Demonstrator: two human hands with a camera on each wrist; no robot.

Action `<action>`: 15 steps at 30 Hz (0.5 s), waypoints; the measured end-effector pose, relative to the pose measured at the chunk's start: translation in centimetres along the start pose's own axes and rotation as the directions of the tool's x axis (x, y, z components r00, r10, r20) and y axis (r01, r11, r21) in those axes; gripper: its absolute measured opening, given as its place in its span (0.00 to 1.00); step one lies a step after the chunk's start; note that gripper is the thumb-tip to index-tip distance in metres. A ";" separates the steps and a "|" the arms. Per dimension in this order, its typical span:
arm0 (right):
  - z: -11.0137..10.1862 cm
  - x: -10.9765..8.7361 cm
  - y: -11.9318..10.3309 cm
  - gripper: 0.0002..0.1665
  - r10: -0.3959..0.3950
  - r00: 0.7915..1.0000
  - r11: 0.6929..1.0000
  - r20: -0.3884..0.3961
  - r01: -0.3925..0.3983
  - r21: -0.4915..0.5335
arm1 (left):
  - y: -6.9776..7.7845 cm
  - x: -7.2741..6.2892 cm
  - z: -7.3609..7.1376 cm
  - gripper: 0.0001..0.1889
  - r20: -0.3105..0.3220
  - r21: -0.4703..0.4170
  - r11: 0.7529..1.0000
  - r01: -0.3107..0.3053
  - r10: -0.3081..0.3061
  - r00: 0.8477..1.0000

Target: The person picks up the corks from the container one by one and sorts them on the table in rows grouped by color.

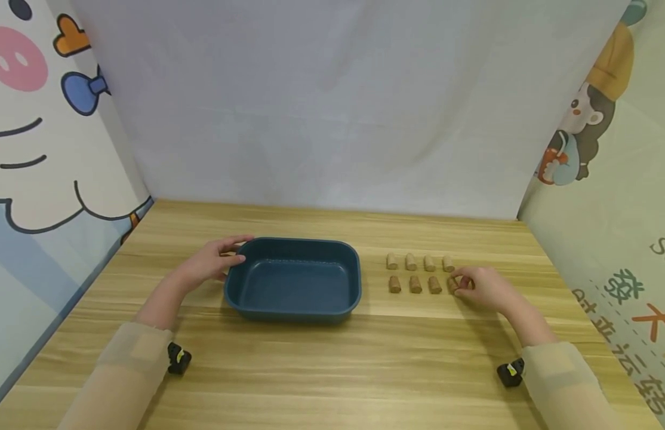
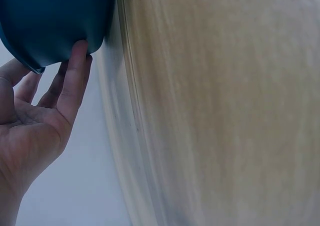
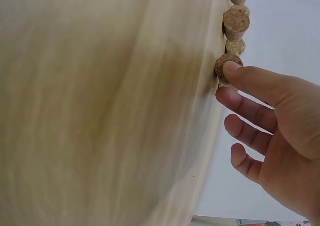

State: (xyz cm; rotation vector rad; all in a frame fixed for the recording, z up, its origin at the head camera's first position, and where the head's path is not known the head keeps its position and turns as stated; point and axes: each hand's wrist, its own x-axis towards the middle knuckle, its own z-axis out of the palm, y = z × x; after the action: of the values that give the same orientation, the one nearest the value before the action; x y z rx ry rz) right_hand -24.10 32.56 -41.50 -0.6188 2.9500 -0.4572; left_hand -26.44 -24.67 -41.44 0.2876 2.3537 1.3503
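Observation:
A dark blue rectangular basin [image 1: 292, 280] stands on the wooden table, its inside bare. At its left end my left hand [image 1: 211, 263] touches the rim and outer wall, the fingers [image 2: 75, 81] fairly straight. Right of the basin, several small tapered corks stand in two rows: paler corks [image 1: 410, 262] behind, browner corks [image 1: 415, 284] in front. My right hand [image 1: 485, 288] pinches the rightmost front cork [image 3: 222, 69] between thumb and index finger. That cork appears to be at table level; the fingers partly hide it. The other right fingers curl loosely.
The wooden table [image 1: 322, 370] runs back to a pale cloth [image 1: 322, 107]. Printed cartoon panels flank it on the left [image 1: 48, 137] and right [image 1: 606, 197]. A small black device [image 1: 178, 358] sits at the left cuff, and another black device [image 1: 511, 373] at the right.

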 end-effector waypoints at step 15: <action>-0.4 -0.1 -0.4 0.20 0.032 0.999 0.999 0.032 -0.033 0.030 | 0.1 -0.1 0.0 0.28 -0.002 -0.017 1.000 -0.001 0.001 1.000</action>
State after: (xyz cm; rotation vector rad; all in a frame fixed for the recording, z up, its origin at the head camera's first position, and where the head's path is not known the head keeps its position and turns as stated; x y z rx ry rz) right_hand -23.91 32.38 -41.00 -0.5682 2.9125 -0.4843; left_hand -26.37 -24.61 -41.33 0.2832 2.3429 1.3708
